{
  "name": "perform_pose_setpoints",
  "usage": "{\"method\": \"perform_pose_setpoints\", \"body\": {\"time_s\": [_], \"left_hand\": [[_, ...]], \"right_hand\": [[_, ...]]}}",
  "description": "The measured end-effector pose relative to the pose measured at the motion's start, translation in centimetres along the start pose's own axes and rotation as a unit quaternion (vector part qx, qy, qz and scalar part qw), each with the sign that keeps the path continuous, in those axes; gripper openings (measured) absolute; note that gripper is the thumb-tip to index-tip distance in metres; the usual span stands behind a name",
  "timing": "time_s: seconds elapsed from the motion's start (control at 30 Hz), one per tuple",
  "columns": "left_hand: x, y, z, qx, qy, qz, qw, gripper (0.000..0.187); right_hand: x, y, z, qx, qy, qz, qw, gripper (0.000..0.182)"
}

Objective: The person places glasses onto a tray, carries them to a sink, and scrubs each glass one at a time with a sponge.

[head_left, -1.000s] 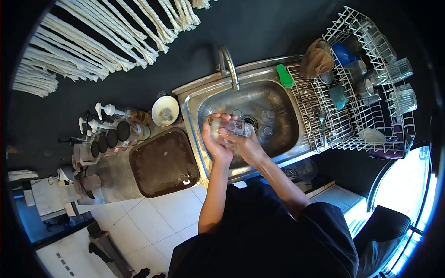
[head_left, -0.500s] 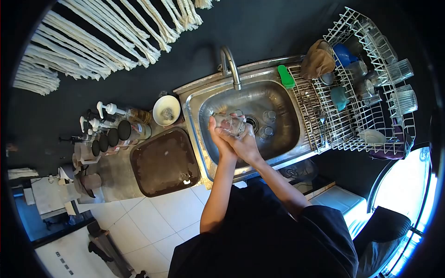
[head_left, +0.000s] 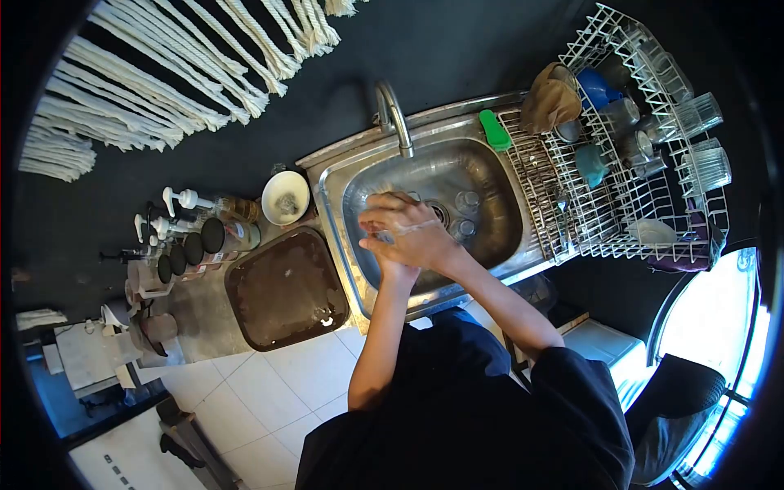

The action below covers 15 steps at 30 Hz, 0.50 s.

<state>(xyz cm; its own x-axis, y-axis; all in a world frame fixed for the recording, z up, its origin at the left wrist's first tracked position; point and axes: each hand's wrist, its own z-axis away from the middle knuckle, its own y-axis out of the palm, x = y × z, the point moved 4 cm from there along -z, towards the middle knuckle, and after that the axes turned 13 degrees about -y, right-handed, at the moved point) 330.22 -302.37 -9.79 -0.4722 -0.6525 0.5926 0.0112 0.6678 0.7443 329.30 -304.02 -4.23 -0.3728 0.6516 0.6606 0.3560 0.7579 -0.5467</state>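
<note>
Above the left part of the metal sink, my right hand is wrapped over a clear glass, wet and mostly hidden by the fingers. My left hand is under it, fingers curled against the same glass. Foam or water shows on the back of my right hand. Small clear glasses lie on the sink bottom beside the drain. The curved faucet stands behind the sink; no stream of water can be made out.
At right, a white wire rack holds glasses, cups and a brown cloth-like item. A green sponge lies on the sink's back edge. Left are a brown tray, a white bowl and pump bottles.
My right hand has moved up and over the glass, now covering most of it. The glass was more visible between both palms before. The whole view has shifted slightly.
</note>
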Motion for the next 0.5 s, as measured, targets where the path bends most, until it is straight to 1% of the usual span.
{"method": "perform_pose_setpoints", "body": {"time_s": [0.03, 0.07, 0.1, 0.13, 0.17, 0.2, 0.23, 0.27, 0.3, 0.33, 0.37, 0.4, 0.47, 0.5], "left_hand": [[-1.0, -0.2, 0.2, -0.076, -0.026, -0.102, 0.992, 0.042], [-2.4, -0.4, 0.7, -0.153, -0.053, -0.201, 0.966, 0.044], [-4.0, -0.5, 1.4, -0.228, -0.078, -0.297, 0.924, 0.046], [-5.2, -0.4, 1.8, -0.297, -0.1, -0.389, 0.867, 0.049], [-6.2, -0.6, 2.3, -0.361, -0.119, -0.474, 0.795, 0.053], [-6.6, -0.6, 2.7, -0.362, -0.115, -0.475, 0.794, 0.053], [-6.7, -0.6, 3.1, -0.407, -0.11, -0.482, 0.768, 0.049], [-6.8, -0.6, 3.4, -0.45, -0.107, -0.488, 0.74, 0.046], [-6.8, -0.4, 2.7, -0.423, -0.121, -0.504, 0.744, 0.04], [-6.7, -0.1, 2.2, -0.422, -0.119, -0.504, 0.744, 0.04], [-7.1, 0.2, 1.6, -0.434, -0.08, -0.495, 0.749, 0.038], [-7.5, 0.6, 1.1, -0.447, -0.039, -0.484, 0.751, 0.037], [-7.6, 1.5, 0.3, -0.454, -0.037, -0.462, 0.761, 0.034], [-7.6, 2.2, -0.2, -0.426, -0.026, -0.525, 0.736, 0.032]], "right_hand": [[0.1, 0.4, -0.1, 0.027, -0.028, 0.05, 0.998, 0.027], [-0.1, 0.5, 0.0, 0.027, -0.026, 0.05, 0.998, 0.027], [-0.1, 0.6, 0.0, 0.041, -0.05, 0.055, 0.996, 0.025], [-0.1, 0.9, 0.0, 0.056, -0.077, 0.06, 0.994, 0.025], [-0.6, 1.4, 0.2, 0.057, -0.079, 0.058, 0.994, 0.025], [-1.2, 1.6, 0.6, 0.006, -0.063, 0.039, 0.997, 0.025], [-1.2, 1.4, 0.5, -0.046, -0.047, 0.022, 0.998, 0.026], [-1.2, 1.4, 0.3, -0.045, -0.048, 0.021, 0.998, 0.026], [-2.2, 0.9, 0.4, -0.125, 0.086, -0.061, 0.987, 0.027], [-3.1, 0.6, 0.7, -0.201, 0.217, -0.14, 0.945, 0.027], [-3.5, 0.2, 1.2, -0.217, 0.224, -0.139, 0.94, 0.036], [-3.2, 0.4, 1.3, -0.214, 0.222, -0.141, 0.941, 0.036], [-0.9, 0.2, 2.1, -0.256, 0.144, -0.133, 0.947, 0.046], [0.0, 0.7, 2.7, -0.206, 0.086, -0.114, 0.968, 0.048]]}}
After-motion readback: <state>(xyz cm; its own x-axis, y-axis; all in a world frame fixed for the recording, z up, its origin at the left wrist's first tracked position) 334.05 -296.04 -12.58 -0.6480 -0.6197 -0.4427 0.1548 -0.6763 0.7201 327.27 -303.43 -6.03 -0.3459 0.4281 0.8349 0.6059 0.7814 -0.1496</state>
